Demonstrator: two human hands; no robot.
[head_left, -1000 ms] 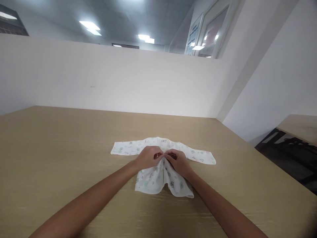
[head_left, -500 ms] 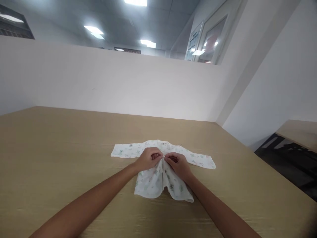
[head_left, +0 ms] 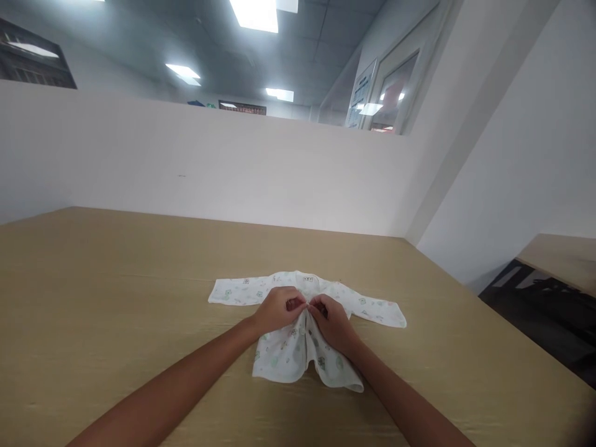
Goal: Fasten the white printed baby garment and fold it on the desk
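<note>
A small white baby shirt (head_left: 288, 360) with a pale green print lies face up on the wooden table (head_left: 116, 298), sleeves spread left and right. Its front opening gapes below my hands. My left hand (head_left: 278, 309) pinches the left front edge at chest height. Thumb and fingers of my right hand (head_left: 331, 320) are closed on the right front edge. The two hands touch at the fingertips over the middle of the shirt.
A white partition wall (head_left: 209, 167) runs along the table's far edge. The table's right edge drops off to a dark floor (head_left: 549, 323), with another wooden surface (head_left: 568, 254) beyond it.
My hands stay pinched together on the shirt's front edges. The view has tipped upward a little, so shirt and hands sit slightly lower in the picture.
</note>
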